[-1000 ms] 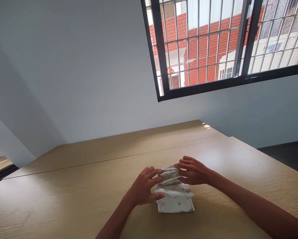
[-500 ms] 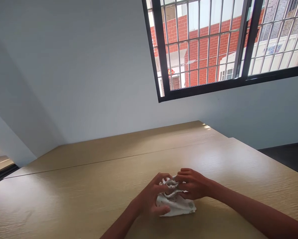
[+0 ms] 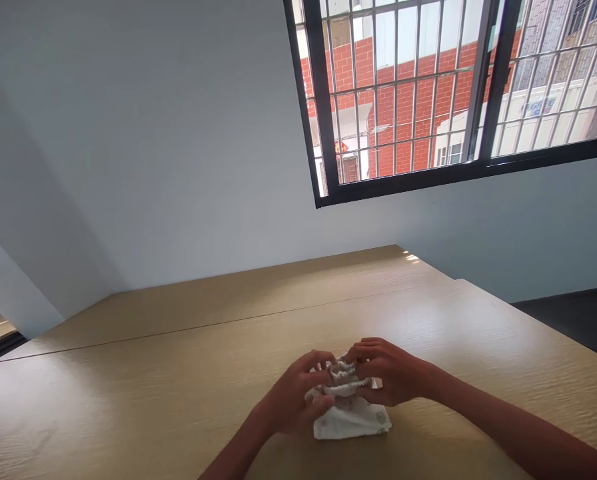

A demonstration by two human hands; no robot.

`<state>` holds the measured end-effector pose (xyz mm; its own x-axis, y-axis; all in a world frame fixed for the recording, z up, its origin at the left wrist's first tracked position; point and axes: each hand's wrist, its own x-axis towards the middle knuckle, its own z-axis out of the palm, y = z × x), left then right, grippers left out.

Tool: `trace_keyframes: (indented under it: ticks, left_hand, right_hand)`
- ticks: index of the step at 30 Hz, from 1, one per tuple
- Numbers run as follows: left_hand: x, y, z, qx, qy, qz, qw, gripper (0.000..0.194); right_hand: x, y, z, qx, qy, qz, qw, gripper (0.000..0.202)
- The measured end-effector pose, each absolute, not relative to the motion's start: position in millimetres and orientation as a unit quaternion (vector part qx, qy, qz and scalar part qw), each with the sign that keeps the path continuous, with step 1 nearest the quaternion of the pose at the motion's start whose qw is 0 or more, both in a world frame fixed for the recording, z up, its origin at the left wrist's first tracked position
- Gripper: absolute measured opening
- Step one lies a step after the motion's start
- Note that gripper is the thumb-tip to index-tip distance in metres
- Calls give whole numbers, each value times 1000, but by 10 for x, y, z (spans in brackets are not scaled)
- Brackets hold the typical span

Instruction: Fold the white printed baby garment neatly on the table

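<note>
A small white cloth piece [image 3: 351,421] with faint printed spots lies on the light wood table [image 3: 178,393]. Its ruffled, elastic-looking edges [image 3: 346,375] bunch up in a few rows across the far part. At the left side of these gathers, my left hand [image 3: 301,393] pinches the fabric between thumb and curled fingers. My right hand [image 3: 386,373] grips the opposite side, fingers bent over the ruffles and thumb lower down. Below both hands the near part of the cloth spreads flat. Some of the fabric is hidden under the fingers.
A seam [image 3: 188,327] runs across the table's far part. Behind the table rises a pale wall [image 3: 188,147] with a barred, black-framed window [image 3: 403,187] at the upper right. Dark floor [image 3: 573,313] shows past the table's right edge.
My left thumb has risen from the cloth's lower left to the gathers, closer to the fingers. The ruffled edges now stretch straighter between my hands, and more of the flat lower part shows.
</note>
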<state>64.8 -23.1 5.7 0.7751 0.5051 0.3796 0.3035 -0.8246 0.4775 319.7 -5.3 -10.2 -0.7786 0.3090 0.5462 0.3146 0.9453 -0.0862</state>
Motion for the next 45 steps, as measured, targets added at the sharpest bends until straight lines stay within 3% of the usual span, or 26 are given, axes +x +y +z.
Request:
trace_keyframes:
  ticks: [5, 10, 20, 24, 28, 33, 37, 40, 42, 45]
  left_hand:
    - [677, -201, 68, 837, 217, 328, 381, 28]
    - [817, -136, -79, 739, 237, 290, 561, 33]
    - [818, 74, 30, 666, 305, 313, 605, 15]
    - [769, 451, 397, 748, 376, 283, 468, 18]
    - [699, 969, 1057, 760, 450, 299, 361, 17]
    - [646, 1135, 2072, 739, 523, 392, 164, 9]
    - [733, 572, 2639, 703, 554, 429, -122, 20]
    - [901, -25, 2655, 714, 576, 360, -168, 23]
    - [1036, -359, 2406, 747, 571, 299, -164, 29]
    - [1189, -655, 1710, 862, 484, 150, -21, 37]
  right_hand:
    - [3175, -112, -59, -162, -935, 106, 296, 6]
    - [3092, -122, -183, -138, -944, 67, 291, 8]
    - [3129, 48, -132, -190, -912, -62, 357, 25]
    - [3120, 371, 232, -249, -923, -93, 277, 24]
    - [3101, 906, 915, -350, -893, -192, 206, 25]
    - [3148, 1237, 1881, -412, -823, -255, 297, 24]
    - [3170, 923, 2348, -398, -765, -300, 408, 26]
    - [3246, 582, 2323, -375, -761, -313, 427, 27]
    - [3386, 428, 2072, -368, -773, -313, 411, 26]
    - [3765, 345, 1352, -341, -843, -268, 317, 25]
